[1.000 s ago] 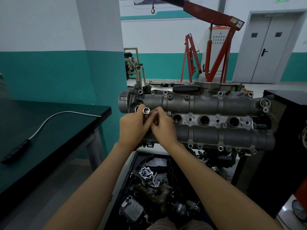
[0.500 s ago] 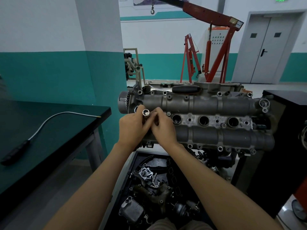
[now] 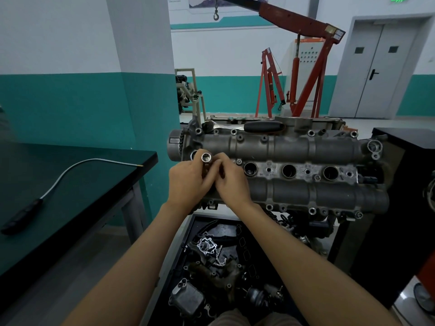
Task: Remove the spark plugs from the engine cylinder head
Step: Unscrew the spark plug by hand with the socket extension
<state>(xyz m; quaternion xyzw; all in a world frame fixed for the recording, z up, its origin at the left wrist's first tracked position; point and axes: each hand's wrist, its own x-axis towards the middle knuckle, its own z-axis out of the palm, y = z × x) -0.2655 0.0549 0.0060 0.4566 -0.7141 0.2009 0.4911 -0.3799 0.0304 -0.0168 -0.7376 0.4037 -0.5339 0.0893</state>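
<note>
Where teal-banded walls meet, a dark workbench (image 3: 77,184) holds a flexible pickup tool (image 3: 58,182).

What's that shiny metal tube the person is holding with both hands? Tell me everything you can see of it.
The socket is a short, bright, chrome-looking metal tube. Its open hollow end faces up toward the camera and shows a dark inside. It stands over the left end of the cylinder head, in line with the row of round wells. The left hand and the right hand both pinch its body, so its lower part is hidden.
</note>
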